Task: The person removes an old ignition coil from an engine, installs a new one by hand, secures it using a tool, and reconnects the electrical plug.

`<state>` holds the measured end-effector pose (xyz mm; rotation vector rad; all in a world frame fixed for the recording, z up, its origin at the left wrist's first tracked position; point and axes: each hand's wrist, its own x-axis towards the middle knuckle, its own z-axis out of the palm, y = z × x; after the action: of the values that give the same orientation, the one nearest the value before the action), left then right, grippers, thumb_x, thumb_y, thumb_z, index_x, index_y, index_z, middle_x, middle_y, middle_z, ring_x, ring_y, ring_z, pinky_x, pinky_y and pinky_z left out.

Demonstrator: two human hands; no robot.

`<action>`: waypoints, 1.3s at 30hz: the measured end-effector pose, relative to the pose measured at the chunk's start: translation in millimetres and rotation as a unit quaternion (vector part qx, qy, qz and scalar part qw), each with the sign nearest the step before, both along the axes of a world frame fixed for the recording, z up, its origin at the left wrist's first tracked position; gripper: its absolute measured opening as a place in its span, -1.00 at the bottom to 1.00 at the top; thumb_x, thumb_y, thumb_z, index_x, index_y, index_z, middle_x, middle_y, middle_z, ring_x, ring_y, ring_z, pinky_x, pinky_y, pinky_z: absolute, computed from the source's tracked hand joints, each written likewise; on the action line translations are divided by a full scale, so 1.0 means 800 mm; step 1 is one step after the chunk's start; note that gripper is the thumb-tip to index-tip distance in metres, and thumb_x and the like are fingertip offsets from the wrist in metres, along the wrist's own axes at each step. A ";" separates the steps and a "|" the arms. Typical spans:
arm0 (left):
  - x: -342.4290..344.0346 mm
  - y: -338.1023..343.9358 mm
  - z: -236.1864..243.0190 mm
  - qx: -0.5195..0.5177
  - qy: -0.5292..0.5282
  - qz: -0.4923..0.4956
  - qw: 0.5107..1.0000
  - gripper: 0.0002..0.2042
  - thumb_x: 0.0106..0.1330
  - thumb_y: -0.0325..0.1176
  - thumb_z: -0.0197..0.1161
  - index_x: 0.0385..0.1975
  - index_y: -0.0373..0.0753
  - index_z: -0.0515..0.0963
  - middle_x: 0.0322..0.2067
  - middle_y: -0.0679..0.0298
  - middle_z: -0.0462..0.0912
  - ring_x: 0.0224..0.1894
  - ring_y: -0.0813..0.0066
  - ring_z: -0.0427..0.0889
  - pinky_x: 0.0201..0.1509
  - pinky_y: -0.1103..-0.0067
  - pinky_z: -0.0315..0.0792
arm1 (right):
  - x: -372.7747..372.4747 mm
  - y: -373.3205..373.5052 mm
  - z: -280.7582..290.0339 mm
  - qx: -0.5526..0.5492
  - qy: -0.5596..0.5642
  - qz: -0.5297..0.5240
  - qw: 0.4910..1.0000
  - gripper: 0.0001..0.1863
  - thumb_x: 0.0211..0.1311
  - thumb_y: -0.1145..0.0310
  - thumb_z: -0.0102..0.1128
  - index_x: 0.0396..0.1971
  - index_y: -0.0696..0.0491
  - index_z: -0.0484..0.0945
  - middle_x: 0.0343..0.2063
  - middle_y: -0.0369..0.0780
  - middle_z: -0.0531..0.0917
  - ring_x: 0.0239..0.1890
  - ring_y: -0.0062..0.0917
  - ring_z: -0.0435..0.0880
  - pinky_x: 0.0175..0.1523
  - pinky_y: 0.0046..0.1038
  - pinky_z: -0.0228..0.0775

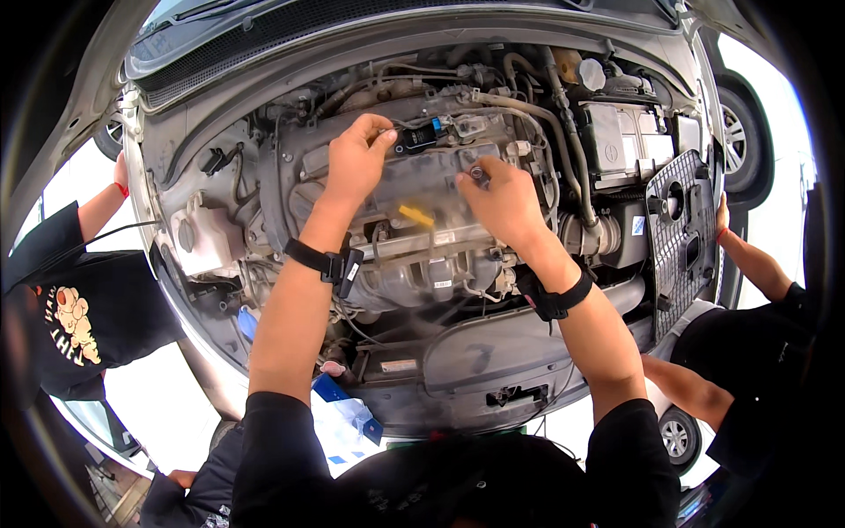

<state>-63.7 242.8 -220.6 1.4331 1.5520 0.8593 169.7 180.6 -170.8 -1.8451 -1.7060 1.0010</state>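
My left hand [356, 163] is over the top of the engine, thumb and fingers pinched together. Its fingertips are right beside a black ignition coil [417, 137] with a blue connector [437, 125] at its end. Whatever is in the pinch is too small or hidden to make out. My right hand [503, 198] is curled above the engine cover [431, 167]. A small round metal piece [478, 173], like a socket end, shows between its thumb and fingers. Below and between my hands is a yellow dipstick handle [415, 216].
A battery [627, 141] sits at the right, near a thick hose [568, 123]. One person's hand [722, 216] is beside a black grille panel [682, 238] at the right. Another person's hand [121, 173] rests at the left fender. A whitish reservoir [207, 238] stands at left.
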 end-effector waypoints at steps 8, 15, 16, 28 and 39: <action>-0.007 -0.004 -0.008 0.090 0.159 -0.032 0.983 -0.82 0.22 -0.42 0.44 -0.21 -0.29 0.73 -0.34 0.13 0.72 -0.36 0.32 0.69 -0.23 0.51 0.52 | 0.039 -0.109 0.041 -0.078 0.007 -0.032 0.996 -0.76 0.28 0.26 0.36 -0.27 0.14 0.65 -0.68 -0.12 0.61 -0.71 -0.32 0.54 -0.47 -0.33 0.40; 0.000 -0.014 -0.027 0.166 0.176 -0.046 0.969 -0.86 0.25 -0.44 0.39 -0.24 -0.29 0.65 -0.30 0.06 0.73 -0.27 0.03 0.72 -0.16 0.33 0.57 | 0.084 -0.201 0.025 -0.088 -0.016 -0.089 0.992 -0.80 0.29 0.29 0.37 -0.29 0.12 0.65 -0.57 -0.09 0.66 -0.62 -0.30 0.59 -0.44 -0.34 0.42; 0.002 -0.013 -0.027 0.160 0.177 -0.040 0.970 -0.87 0.25 -0.43 0.39 -0.26 -0.29 0.63 -0.31 0.07 0.73 -0.26 0.01 0.71 -0.17 0.32 0.57 | 0.089 -0.212 0.019 -0.077 -0.019 -0.095 0.992 -0.81 0.29 0.30 0.37 -0.29 0.12 0.65 -0.55 -0.09 0.67 -0.61 -0.31 0.59 -0.43 -0.34 0.43; 0.015 -0.015 -0.048 0.182 0.239 0.001 0.954 -0.82 0.25 -0.34 0.46 -0.30 -0.27 0.64 -0.42 0.12 0.73 -0.39 0.24 0.73 -0.25 0.47 0.55 | 0.112 -0.276 -0.014 -0.045 0.000 -0.146 0.988 -0.86 0.29 0.38 0.38 -0.33 0.13 0.62 -0.53 -0.10 0.67 -0.54 -0.33 0.66 -0.38 -0.38 0.49; 0.017 -0.019 -0.049 0.219 0.267 -0.039 0.938 -0.85 0.25 -0.41 0.40 -0.21 -0.19 0.72 -0.27 0.23 0.72 -0.23 0.18 0.72 -0.13 0.42 0.57 | 0.111 -0.298 -0.061 0.017 -0.041 -0.108 0.993 -0.88 0.25 0.41 0.37 -0.34 0.10 0.61 -0.52 -0.09 0.68 -0.53 -0.24 0.67 -0.38 -0.31 0.49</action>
<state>-50.4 227.2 -259.5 2.1761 1.7406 0.8425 258.2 -58.1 -219.7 -2.0218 -1.5171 0.8141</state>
